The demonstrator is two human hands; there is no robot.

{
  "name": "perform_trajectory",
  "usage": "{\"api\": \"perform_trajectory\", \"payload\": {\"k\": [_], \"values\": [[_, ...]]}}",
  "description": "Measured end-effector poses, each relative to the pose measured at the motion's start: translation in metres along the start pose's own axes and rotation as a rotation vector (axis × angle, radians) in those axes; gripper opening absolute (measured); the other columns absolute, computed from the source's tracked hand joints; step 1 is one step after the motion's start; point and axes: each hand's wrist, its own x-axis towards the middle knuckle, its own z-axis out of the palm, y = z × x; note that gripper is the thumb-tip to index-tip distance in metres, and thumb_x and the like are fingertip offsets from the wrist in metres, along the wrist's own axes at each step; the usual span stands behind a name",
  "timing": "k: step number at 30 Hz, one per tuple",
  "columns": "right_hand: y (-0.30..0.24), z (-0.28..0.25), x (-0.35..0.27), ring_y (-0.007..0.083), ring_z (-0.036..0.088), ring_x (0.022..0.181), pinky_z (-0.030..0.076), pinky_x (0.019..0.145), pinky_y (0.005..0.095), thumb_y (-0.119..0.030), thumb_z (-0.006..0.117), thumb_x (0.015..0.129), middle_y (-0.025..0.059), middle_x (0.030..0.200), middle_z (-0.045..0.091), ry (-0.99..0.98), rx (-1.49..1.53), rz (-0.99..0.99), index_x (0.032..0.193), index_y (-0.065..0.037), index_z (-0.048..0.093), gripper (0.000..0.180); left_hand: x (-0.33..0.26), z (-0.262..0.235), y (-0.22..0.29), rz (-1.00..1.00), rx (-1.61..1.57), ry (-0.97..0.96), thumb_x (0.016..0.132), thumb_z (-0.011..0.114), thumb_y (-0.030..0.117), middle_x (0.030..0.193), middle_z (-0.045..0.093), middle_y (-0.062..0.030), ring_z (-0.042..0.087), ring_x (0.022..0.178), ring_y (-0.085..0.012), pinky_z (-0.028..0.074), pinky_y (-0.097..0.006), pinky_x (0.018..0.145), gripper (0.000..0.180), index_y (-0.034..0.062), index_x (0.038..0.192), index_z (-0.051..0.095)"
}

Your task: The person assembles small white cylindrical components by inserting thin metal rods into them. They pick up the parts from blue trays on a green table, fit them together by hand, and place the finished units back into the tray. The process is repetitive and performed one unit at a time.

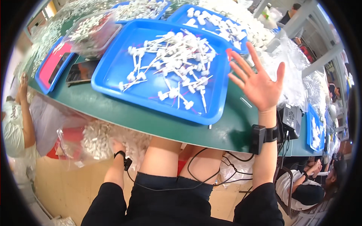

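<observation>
My right hand is raised over the table's right part, palm showing, fingers spread, nothing in it. Just left of it lies a large blue tray with a loose heap of white plastic pieces, thin stems with round heads, some with pinkish threads. Below the table edge, my left hand reaches down beside a clear plastic bag of small white cylindrical parts. Its fingers are mostly hidden, so whether they grip anything does not show. Both wrists wear black strapped devices.
A smartphone and a clear plastic tub of white parts stand left of the tray. Behind it sits another blue tray with white pieces. Black cables hang across my lap. Other people sit at both sides.
</observation>
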Motion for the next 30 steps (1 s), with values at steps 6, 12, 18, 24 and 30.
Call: {"api": "perform_trajectory", "payload": {"k": [6,12,18,24,30], "values": [[-0.002,0.005,0.000,0.0407,0.011,0.135,0.011,0.106,0.0585,-0.069,0.029,0.083,0.0259,0.146,-0.008,-0.138,0.042,0.051,0.144,-0.016,-0.007,0.089,-0.012,-0.028,-0.002,-0.039,-0.133,-0.114,0.071,0.070,0.017,0.134,0.029,-0.0317,0.033,0.124,-0.0411,0.035,-0.042,0.099,0.093,0.0047,0.141,0.010],[0.000,0.006,0.000,0.0405,0.003,0.136,0.005,0.107,0.0582,-0.074,0.024,0.080,0.0262,0.146,-0.003,-0.042,0.092,0.005,0.144,-0.013,-0.003,0.093,-0.050,-0.112,0.018,0.417,0.018,-0.181,0.070,0.071,0.032,0.106,0.057,-0.0277,0.056,0.101,-0.0375,0.045,-0.040,0.087,0.073,0.0053,0.130,0.039],[-0.006,-0.006,-0.006,0.0343,0.034,0.124,0.023,0.103,0.0434,-0.066,0.032,0.082,0.0234,0.132,0.036,0.264,-0.363,-0.108,0.136,-0.007,0.027,0.080,-0.184,-0.333,0.140,1.047,-0.171,-0.712,0.080,0.064,0.025,0.088,0.065,-0.0142,0.063,0.079,-0.0286,0.049,-0.032,0.072,0.031,0.0029,0.102,0.064],[-0.014,-0.028,-0.008,0.0256,0.059,0.081,0.046,0.074,0.0343,-0.033,0.061,0.071,0.0127,0.086,0.061,0.774,-1.878,0.198,0.091,-0.004,0.062,0.035,-0.261,-0.429,0.245,1.543,-0.231,-0.212,0.072,0.070,0.016,0.069,0.058,-0.0062,0.053,0.060,-0.0225,0.042,-0.033,0.057,0.019,0.0046,0.087,0.066],[-0.016,-0.041,-0.027,0.0320,0.058,0.083,0.046,0.071,0.0401,-0.023,0.066,0.066,0.0157,0.088,0.060,0.724,-2.155,0.269,0.086,-0.004,0.059,0.029,-0.239,-0.386,0.326,1.580,0.005,0.122,0.074,0.065,0.011,0.079,0.057,-0.0123,0.056,0.075,-0.0291,0.045,-0.037,0.068,0.016,0.0000,0.085,0.059]]}}
